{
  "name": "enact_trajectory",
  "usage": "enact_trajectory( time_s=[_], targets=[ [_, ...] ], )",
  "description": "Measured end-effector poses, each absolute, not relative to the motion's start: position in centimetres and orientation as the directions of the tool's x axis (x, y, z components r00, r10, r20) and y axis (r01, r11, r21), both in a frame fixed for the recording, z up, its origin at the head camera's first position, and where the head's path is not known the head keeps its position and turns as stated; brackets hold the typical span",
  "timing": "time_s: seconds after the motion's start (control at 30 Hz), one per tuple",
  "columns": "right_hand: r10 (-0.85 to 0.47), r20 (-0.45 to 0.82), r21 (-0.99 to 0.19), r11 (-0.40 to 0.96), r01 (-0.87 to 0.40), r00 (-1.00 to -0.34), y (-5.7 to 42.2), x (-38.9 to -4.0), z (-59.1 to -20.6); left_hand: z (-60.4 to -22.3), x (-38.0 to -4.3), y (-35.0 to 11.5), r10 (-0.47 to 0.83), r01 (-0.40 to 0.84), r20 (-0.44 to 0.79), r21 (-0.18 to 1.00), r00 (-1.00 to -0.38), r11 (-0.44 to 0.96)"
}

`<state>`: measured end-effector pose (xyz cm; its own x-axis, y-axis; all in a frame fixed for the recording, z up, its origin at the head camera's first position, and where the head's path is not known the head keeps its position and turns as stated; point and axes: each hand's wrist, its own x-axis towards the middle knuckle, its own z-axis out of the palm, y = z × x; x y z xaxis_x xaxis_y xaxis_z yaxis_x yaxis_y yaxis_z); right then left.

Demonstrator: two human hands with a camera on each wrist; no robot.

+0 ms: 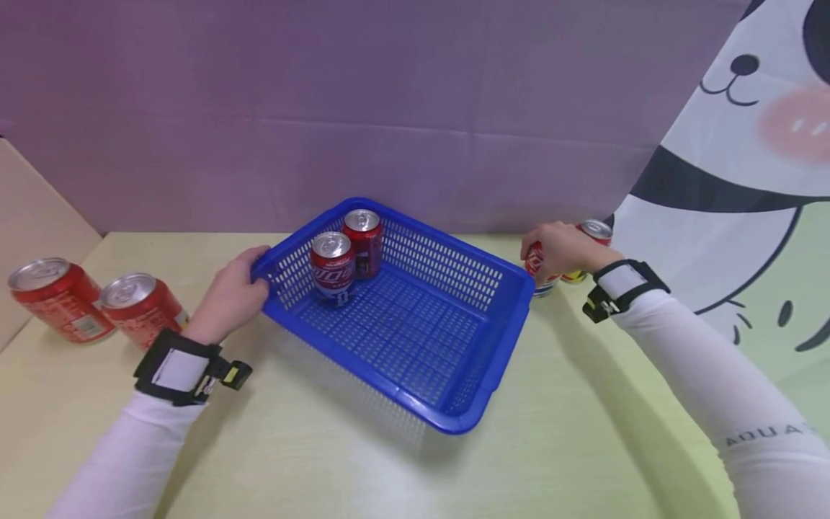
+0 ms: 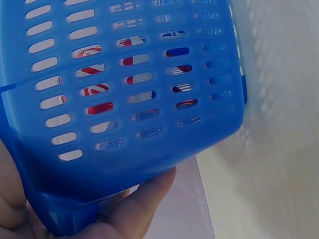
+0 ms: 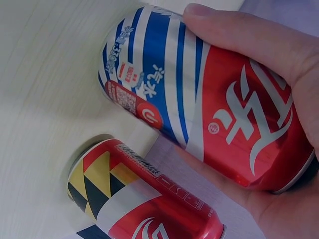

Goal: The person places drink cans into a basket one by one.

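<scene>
My left hand (image 1: 227, 299) grips the left corner of a blue plastic basket (image 1: 402, 339), thumb and fingers around the rim. Two red soda cans, a front one (image 1: 333, 268) and a rear one (image 1: 363, 241), stand upright in its left end. In the left wrist view, red and white can print shows through the slots of the basket wall (image 2: 114, 164). Just right of the basket, my right hand (image 1: 563, 249) holds a red soda can (image 3: 239, 119) with blue and white stripes, fingers wrapped around its upper part. Close beside it stands another red can (image 3: 149, 199) with a yellow and black pattern.
Two more red cans, an outer one (image 1: 65, 303) and an inner one (image 1: 144, 310), stand left of my left hand on the pale wooden table (image 1: 311, 461). A purple cloth (image 1: 363, 108) hangs behind the table, and a panda-print cloth (image 1: 733, 245) hangs at the right.
</scene>
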<state>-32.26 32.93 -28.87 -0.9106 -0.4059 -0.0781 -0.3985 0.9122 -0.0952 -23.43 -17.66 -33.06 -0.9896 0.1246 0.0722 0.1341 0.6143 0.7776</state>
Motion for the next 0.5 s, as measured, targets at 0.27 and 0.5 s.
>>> enact_trajectory(
  time_s=[0.27, 0.5],
  targets=[
    [-0.397, -0.043, -0.093, 0.915, -0.392, -0.917, 33.00, -32.05, -28.95, -32.95, -23.33, -17.83, 0.126, 0.147, 0.088, 0.776, -0.988, 0.613],
    [-0.449, 0.012, -0.095, 0.889, -0.448, -0.894, 33.49, -31.64, -29.11, -33.25, -23.40, -17.76, 0.130, 0.164, 0.106, 0.776, -0.986, 0.609]
  ],
)
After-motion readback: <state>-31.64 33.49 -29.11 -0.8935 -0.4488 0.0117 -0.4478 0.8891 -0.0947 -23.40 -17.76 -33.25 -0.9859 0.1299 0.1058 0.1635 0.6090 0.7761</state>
